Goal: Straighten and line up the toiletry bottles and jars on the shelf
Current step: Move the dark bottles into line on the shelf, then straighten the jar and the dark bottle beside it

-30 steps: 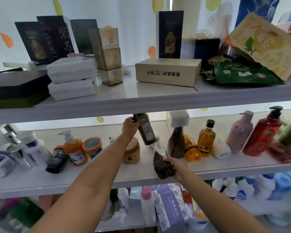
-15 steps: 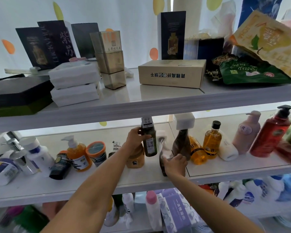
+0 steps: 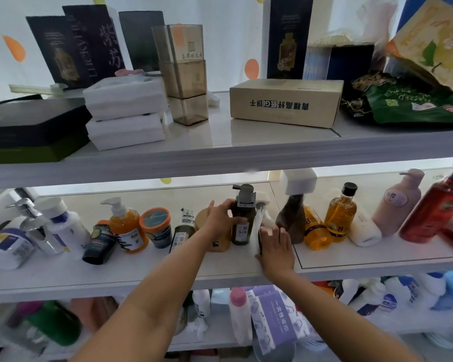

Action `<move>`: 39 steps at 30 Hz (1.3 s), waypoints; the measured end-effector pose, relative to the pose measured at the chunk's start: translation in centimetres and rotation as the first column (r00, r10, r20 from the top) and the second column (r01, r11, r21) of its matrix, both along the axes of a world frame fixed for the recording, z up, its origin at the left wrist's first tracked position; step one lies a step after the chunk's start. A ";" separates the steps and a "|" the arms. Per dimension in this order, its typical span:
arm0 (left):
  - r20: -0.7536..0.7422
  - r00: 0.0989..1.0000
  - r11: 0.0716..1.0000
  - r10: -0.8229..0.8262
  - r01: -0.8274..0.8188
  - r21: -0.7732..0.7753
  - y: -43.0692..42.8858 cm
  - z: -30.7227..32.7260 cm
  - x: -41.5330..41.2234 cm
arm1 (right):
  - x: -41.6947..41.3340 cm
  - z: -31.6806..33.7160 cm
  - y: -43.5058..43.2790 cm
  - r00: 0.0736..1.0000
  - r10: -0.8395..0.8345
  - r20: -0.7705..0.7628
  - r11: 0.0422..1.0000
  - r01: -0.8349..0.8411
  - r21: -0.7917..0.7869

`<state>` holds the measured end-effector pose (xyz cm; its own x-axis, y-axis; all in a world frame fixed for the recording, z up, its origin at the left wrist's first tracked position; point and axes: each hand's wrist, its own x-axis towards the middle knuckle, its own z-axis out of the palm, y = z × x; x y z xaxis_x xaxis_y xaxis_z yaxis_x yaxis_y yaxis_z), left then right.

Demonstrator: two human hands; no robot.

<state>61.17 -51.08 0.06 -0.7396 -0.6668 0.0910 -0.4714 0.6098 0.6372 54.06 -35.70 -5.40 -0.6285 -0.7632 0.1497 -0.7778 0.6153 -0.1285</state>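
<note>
Status, middle shelf (image 3: 147,270): left hand (image 3: 220,222) is wrapped round the dark pump bottle (image 3: 242,223), thumb across the front above the label, fingers round the back. Bottle is upright, just below frame centre at roughly 6 o'clock. Can't tell if its base is on the shelf or a hair off it. Tan jar (image 3: 221,245) is at its 9 o'clock, close against it and half hidden by the hand. Second dark bottle (image 3: 182,232) is at the jar's 9 o'clock, tilted, with the same sort of label.

Right hand (image 3: 276,246) is at the pump bottle's 3 o'clock, back to camera, fingers fairly straight and pointing to 12. They lie against a thin dark pouch (image 3: 259,231) standing edge-on between hand and bottle. Thumb is hidden and the pouch blurred, so can't tell whether it is pinched or only pressed.

Brown spray bottle (image 3: 290,220) with a white trigger head is just beside the right hand at 2 o'clock.

Row out toward 3 o'clock:
- squat amber bottle (image 3: 313,231)
- capped amber bottle (image 3: 340,215)
- white bottle (image 3: 364,229) on its side
- pink pump bottle (image 3: 395,202)
- red pump bottle (image 3: 434,207), leaning

Row out toward 9 o'clock:
- orange-lidded jar (image 3: 154,227)
- orange pump bottle (image 3: 127,229)
- black tube (image 3: 100,242), tilted
- blue-label white bottle (image 3: 68,228)
</note>
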 end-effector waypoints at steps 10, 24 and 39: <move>0.224 0.974 0.979 -0.029 0.073 -0.189 -0.1 -0.5 3.0 | 0.2 0.7 -0.7 0.997 0.076 -0.007 0.997 -0.076 0.016; 0.140 0.989 0.999 0.052 -0.049 -0.021 -1.7 -0.5 8.5 | 2.0 3.7 -5.1 0.749 -0.092 0.656 0.875 0.375 -0.306; 0.386 0.918 0.996 0.088 -0.074 -0.053 -0.7 1.1 6.8 | 1.5 3.7 -5.1 0.637 -0.065 0.768 0.810 0.482 -0.332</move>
<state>67.98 -51.80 1.11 -0.6654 -0.7277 -0.1666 -0.7258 0.5785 0.3722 55.57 -40.83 -1.73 -0.8588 -0.4909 -0.1469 -0.1218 0.4740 -0.8721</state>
